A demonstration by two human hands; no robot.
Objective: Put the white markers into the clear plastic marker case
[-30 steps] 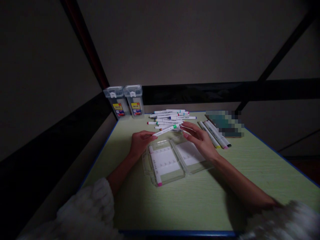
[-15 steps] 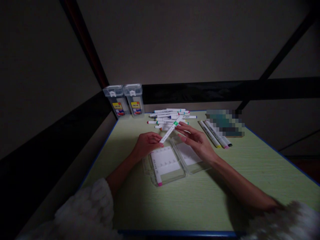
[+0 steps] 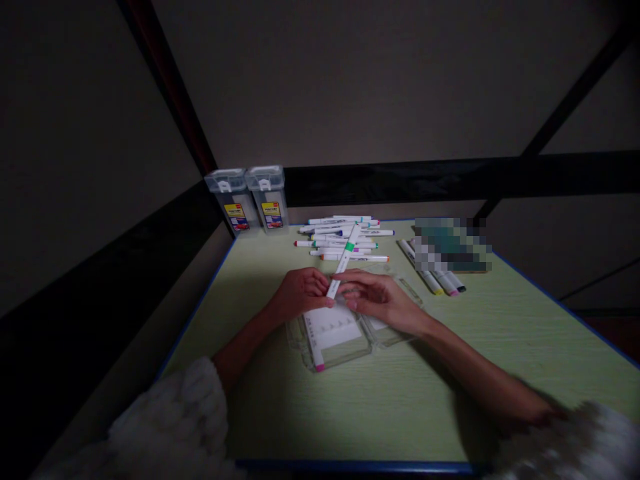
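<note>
My left hand (image 3: 300, 292) is closed, pinching the lower end of a white marker (image 3: 344, 261) with a green band. The marker slants up and away from me. Just right of it is my right hand (image 3: 383, 300), its fingers bent and the thumb apart; its fingertips reach the marker's lower part without wrapping round it. Under both hands lies an open clear plastic case (image 3: 345, 357) with white paper inside. Along the case's left side rests a white marker with a pink end (image 3: 316, 347). My right hand hides part of the case's right half.
Behind the case lies a pile of white markers (image 3: 355, 257) with variously coloured ends. Two clear lidded boxes (image 3: 270, 193) with marker labels stand at the back left. Several markers (image 3: 425, 273) lie at the right beside a pixelated flat object (image 3: 453, 247). The green table (image 3: 300, 420) has blue edges.
My right hand has moved left and down along the marker, from near its green band to its lower part. The marker now points more steeply upward. My left hand still grips its lower end.
</note>
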